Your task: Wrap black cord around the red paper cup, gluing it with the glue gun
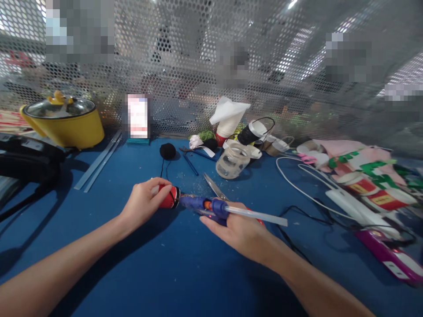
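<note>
My left hand [145,199] is closed around a red paper cup [168,197] lying on its side, with black yarn about its right end. In my right hand [243,226] is a blue hot glue gun [194,202], its nozzle pointing left at the cup's black-edged end. Whether the nozzle touches the cup I cannot tell. A clear glue stick [257,214] sticks out from the back of the gun. From a black yarn ball [167,151] behind the cup, a strand runs down toward my left hand. Scissors [215,186] lie just behind the gun.
Behind stand a clear plastic jar [233,160], pliers [190,160] and yarn-wrapped cups [253,132]. A yellow pot [66,121], a phone [138,116] and spare glue sticks [99,163] are at left. At right lie a white cable [287,182], a power strip [361,211] and a purple device [390,257].
</note>
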Tool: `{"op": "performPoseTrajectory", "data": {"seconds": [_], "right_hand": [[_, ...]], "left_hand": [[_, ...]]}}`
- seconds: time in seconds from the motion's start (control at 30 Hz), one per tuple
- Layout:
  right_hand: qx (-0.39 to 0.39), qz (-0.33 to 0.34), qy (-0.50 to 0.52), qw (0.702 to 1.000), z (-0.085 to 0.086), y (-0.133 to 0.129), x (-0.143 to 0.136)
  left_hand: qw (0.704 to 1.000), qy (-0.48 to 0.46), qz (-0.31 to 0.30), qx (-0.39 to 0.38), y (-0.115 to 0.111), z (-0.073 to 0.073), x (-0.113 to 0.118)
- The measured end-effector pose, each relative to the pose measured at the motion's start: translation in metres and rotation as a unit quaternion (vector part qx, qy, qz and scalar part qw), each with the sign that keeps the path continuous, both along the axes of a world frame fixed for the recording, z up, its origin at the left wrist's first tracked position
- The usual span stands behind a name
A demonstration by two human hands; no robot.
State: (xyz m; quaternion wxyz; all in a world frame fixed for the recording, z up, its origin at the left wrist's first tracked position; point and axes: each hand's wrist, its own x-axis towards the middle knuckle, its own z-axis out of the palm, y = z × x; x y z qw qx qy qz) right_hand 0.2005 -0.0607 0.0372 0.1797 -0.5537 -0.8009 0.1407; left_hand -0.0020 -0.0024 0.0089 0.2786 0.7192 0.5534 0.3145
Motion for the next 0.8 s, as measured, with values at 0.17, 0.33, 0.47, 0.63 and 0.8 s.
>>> {"op": "performPoseTrajectory", "data": {"seconds": [0.17,0.33,0.47,0.63,0.8], "right_hand": [[0.011,-0.010,-0.007,1.000,-0.0056,0.0027,0.0033],[-0.006,-0.020,0.004,1.000,-0.0102,0.0052,0.0045],[-0.027,-0.033,0.009,0.999,-0.0070,0.0057,0.0026],[-0.054,-0.046,0.003,0.997,-0.0038,0.0066,0.0002],[-0.051,-0.053,0.009,0.997,-0.0039,0.0072,-0.0002]], "left_hand": [[1.000,-0.006,-0.008,0.018,-0.0008,-0.0027,-0.0013],[0.999,0.000,-0.011,0.035,-0.0028,-0.0029,-0.0006],[0.999,0.004,-0.017,0.047,-0.0038,-0.0026,-0.0005],[0.998,0.014,-0.023,0.065,-0.0029,-0.0040,-0.0003],[0.996,0.024,-0.030,0.074,-0.0021,-0.0040,0.0001]]}}
